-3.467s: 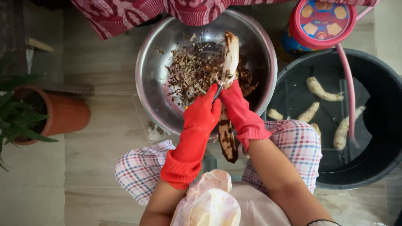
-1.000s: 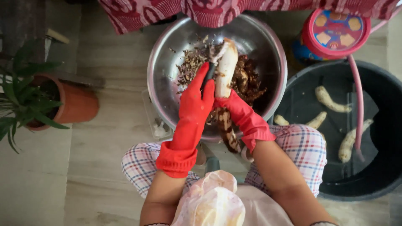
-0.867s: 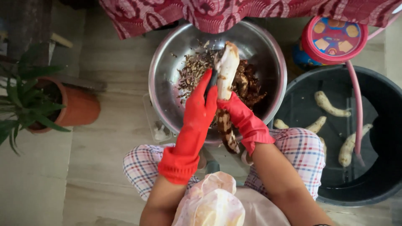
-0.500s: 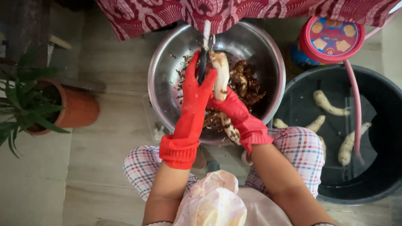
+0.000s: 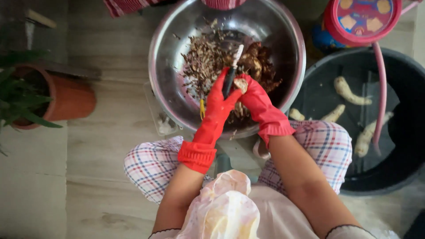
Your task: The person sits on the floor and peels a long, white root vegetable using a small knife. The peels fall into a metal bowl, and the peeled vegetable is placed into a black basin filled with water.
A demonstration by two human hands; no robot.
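Left grip (image 5: 220,95): peeler (image 5: 231,71) | right grip (image 5: 253,90): root (image 5: 241,84) | over bowl (image 5: 177,31)

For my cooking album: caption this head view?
Red-gloved left hand peels a root held by the right hand over a steel bowl.

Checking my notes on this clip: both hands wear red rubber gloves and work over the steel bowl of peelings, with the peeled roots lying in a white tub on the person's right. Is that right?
One detail is wrong: the tub holding the peeled roots is black, not white, as the head view shows. The rest holds: the left hand and right hand wear red rubber gloves and work over the steel bowl of peelings.
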